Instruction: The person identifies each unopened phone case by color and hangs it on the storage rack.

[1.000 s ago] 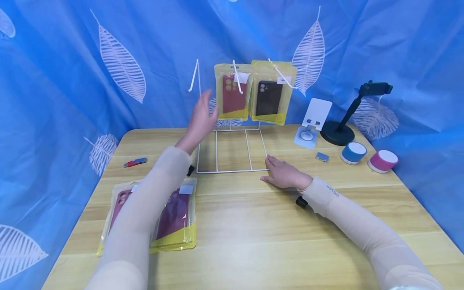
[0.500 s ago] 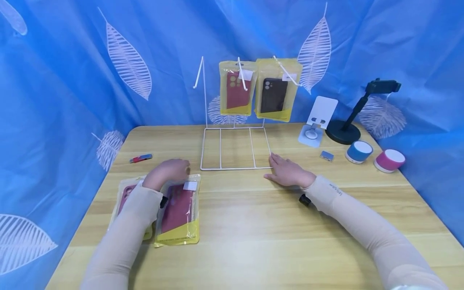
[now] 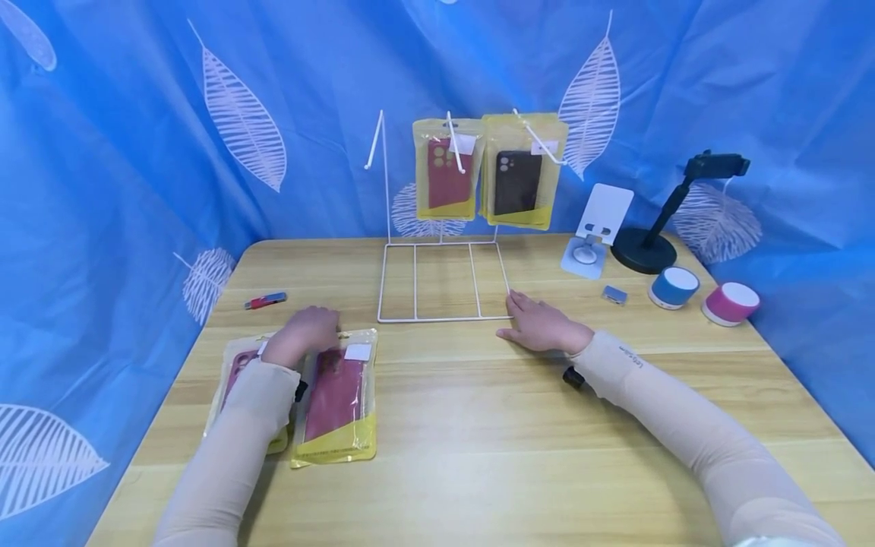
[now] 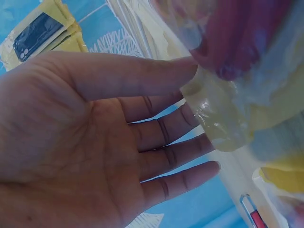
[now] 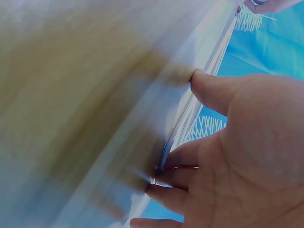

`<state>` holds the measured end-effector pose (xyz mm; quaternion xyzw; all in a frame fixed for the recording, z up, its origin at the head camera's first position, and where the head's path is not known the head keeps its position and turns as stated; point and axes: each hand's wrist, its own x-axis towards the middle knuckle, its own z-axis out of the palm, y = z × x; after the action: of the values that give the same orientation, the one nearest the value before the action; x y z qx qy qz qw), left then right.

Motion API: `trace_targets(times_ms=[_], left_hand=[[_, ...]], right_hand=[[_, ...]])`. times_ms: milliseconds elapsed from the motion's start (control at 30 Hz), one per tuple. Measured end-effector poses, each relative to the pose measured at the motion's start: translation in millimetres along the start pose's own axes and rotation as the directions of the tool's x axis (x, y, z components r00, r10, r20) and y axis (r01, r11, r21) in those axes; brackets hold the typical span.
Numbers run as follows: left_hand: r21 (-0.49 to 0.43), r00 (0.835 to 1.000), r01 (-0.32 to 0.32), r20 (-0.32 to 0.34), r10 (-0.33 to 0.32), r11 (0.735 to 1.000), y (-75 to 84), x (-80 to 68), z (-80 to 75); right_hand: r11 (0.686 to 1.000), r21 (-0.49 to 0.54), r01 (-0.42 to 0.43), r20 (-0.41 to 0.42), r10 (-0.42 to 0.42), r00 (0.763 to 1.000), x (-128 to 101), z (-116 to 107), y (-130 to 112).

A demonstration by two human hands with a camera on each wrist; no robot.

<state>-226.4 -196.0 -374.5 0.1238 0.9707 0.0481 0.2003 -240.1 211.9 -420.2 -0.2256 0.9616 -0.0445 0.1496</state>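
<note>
On the left of the table, my left hand [image 3: 311,330] pinches the top edge of a yellow-and-clear bag [image 3: 335,403] holding a dark red phone case. The left wrist view shows the thumb over the bag's edge [image 4: 216,118] and the fingers behind it. A second bagged phone case [image 3: 235,372] lies to the left, partly covered by my forearm. My right hand [image 3: 543,327] rests on the table with its fingers extended, fingertips at the front right corner of the white wire rack [image 3: 415,281]. From the rack's hooks hang a bagged red case [image 3: 447,175] and bagged black cases [image 3: 516,182].
The rack's left hook [image 3: 374,140] is bare. A red-and-blue USB stick [image 3: 265,300] lies beyond my left hand. At right stand a white phone stand [image 3: 604,216], a black phone holder [image 3: 642,249], a small grey-blue item [image 3: 614,295] and blue [image 3: 674,289] and pink [image 3: 731,305] round speakers.
My left hand has come down from the rack's left hook to the top of the bag on the table. My right hand stays at the rack's corner.
</note>
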Motion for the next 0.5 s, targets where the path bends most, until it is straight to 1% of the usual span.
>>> trace_targets(times_ms=[100,167,233,300,367,433,500], left_hand=[[-0.007,1.000,0.000,-0.009,0.000,1.000,-3.5,0.1,0.2],[-0.026,0.999,-0.018,-0.030,0.017,1.000,-4.8,-0.7,-1.6],[-0.062,0.997,-0.044,-0.063,0.040,0.997,-7.1,-1.1,-3.8],[-0.119,0.992,-0.074,-0.113,0.060,0.990,-7.7,-2.9,-7.8],[-0.168,0.982,-0.107,-0.170,0.078,0.980,-5.8,-4.7,-12.8],[-0.208,0.966,-0.147,-0.241,0.095,0.967,-1.5,-7.2,-18.5],[-0.242,0.946,-0.190,-0.306,0.110,0.952,5.1,-9.9,-25.0]], right_hand=[[1.000,-0.003,0.000,0.000,0.000,1.000,1,0,-1],[1.000,-0.007,-0.001,0.001,0.001,1.000,0,-1,-2],[1.000,-0.008,0.000,0.003,0.000,1.000,0,-2,-3],[1.000,-0.009,-0.001,0.007,0.001,1.000,0,-3,-4],[1.000,-0.009,0.001,0.010,-0.001,1.000,0,-3,-4],[1.000,-0.010,-0.004,0.017,0.004,1.000,0,-3,-4],[1.000,-0.012,-0.005,0.018,0.005,1.000,0,-2,-3]])
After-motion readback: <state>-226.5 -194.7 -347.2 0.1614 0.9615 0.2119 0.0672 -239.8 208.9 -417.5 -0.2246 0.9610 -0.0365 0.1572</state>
